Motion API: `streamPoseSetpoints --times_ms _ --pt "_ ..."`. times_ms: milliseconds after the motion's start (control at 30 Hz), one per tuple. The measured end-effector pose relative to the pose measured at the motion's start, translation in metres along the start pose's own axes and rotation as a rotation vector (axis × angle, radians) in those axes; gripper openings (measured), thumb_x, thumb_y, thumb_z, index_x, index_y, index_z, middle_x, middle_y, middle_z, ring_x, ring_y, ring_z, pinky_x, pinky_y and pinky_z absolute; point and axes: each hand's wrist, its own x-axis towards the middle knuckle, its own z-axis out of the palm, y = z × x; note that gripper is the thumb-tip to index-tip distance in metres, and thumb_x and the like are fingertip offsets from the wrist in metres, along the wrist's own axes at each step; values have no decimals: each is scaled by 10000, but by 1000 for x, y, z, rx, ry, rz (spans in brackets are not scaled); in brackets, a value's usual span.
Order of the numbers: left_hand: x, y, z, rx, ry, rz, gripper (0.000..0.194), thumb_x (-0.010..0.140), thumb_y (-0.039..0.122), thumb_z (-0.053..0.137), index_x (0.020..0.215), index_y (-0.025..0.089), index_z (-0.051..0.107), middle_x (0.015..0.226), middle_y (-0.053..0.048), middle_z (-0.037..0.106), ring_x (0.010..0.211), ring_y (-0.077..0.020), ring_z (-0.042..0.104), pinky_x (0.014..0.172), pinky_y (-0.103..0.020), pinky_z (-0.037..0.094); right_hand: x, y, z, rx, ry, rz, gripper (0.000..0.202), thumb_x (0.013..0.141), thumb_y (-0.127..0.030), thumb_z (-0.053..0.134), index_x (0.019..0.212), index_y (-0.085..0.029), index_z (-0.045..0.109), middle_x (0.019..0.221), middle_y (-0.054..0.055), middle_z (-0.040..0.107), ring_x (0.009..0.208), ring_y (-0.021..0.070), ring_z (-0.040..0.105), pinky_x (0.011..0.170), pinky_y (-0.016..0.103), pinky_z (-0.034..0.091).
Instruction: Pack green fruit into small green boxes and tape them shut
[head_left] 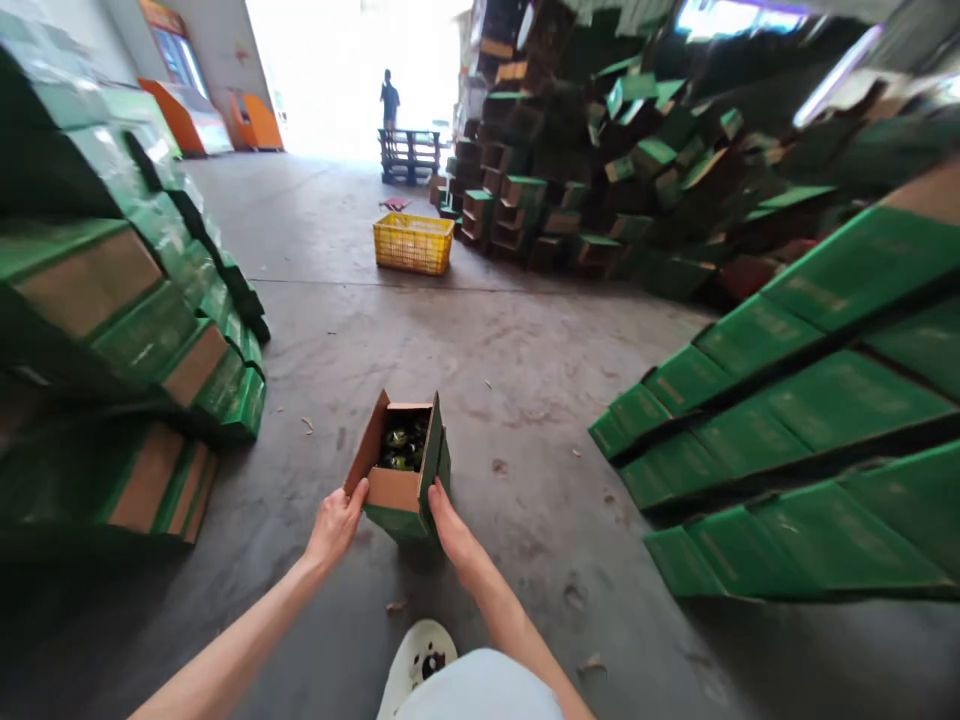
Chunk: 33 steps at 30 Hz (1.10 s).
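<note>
Between my two hands is a green cardboard box [396, 492] with its top flaps up and brown insides showing. Dark green, shiny rounded things [401, 445] lie inside it; their kind is too small to tell. My left hand [336, 525] grips the left flap near its front corner, thumb on the near edge. On the other side, my right hand [450, 522] presses against the right flap and side wall, its fingers partly hidden behind the box. I cannot tell whether the box rests on the floor or is held above it.
Stacked green boxes [825, 400] stand close on the right, and more wrapped green boxes [142, 340] on the left. Ahead on the concrete floor [525, 350] sits a yellow crate [412, 246]. Farther off are a pallet [409, 155], a person [389, 100] and a heap of boxes [652, 160].
</note>
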Motion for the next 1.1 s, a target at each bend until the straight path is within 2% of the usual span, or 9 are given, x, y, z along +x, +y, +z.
streamPoseSetpoints --times_ms 133,267,367,467,567,633,800,933,1100 --pt "10 28 -22 -86 -13 119 608 938 714 397 663 237 657 647 -109 672 763 -274 674 651 -326 501 -8 -39 -5 -155 68 45 1103 836 -919 554 1697 -278 298 1733 80 327 1602 337 266 1290 510 240" --pt "17 44 -71 -138 -56 304 598 928 689 466 616 215 654 608 -79 641 704 -231 623 617 -290 474 -20 -99 -15 -282 259 -2 1080 823 -946 508 1679 -316 312 1746 102 286 1566 369 333 1196 567 375" --pt "12 29 -124 -155 -118 482 592 927 685 500 708 182 722 648 -45 646 681 -204 592 609 -275 470 -37 -151 -11 -406 275 -101 937 850 -917 503 1579 -331 456 1661 116 436 1467 362 468 1092 550 485" --pt "-3 -5 -170 -142 -153 641 559 931 675 517 828 187 768 678 -29 664 680 -193 575 599 -268 482 -49 -171 13 -461 51 14 637 873 -772 632 1270 -274 670 1280 99 705 1160 308 683 874 460 615" --pt "-23 -45 -192 -130 -169 659 541 957 652 488 879 200 774 705 -14 693 680 -177 570 610 -247 488 -46 -137 56 -470 -89 229 235 830 -397 755 823 -176 675 741 15 659 701 193 697 632 289 617" --pt "-36 -71 -194 -67 -214 651 539 995 618 445 901 200 773 708 1 699 665 -156 565 624 -221 481 -40 -90 88 -526 -74 299 190 742 -178 729 629 -170 577 547 -33 521 508 132 580 514 219 554" --pt "-51 -123 -187 176 -300 598 506 1048 527 412 887 188 753 694 -19 695 646 -150 595 666 -216 462 -38 4 141 -553 3 395 268 735 -153 777 647 -196 528 501 -54 505 473 108 510 476 202 516" --pt "-51 -135 -186 323 -326 594 448 1075 434 393 956 193 751 761 -52 727 720 -180 669 708 -231 451 -32 8 144 -827 -70 295 307 876 -345 762 674 -176 606 548 -34 548 527 121 571 551 211 515" --pt "-43 -158 -186 407 -385 480 441 1084 446 375 1119 245 767 936 -68 796 897 -227 753 770 -243 483 -27 10 143 -1277 47 105 147 951 -195 623 930 -165 766 955 116 790 948 255 767 761 254 515"
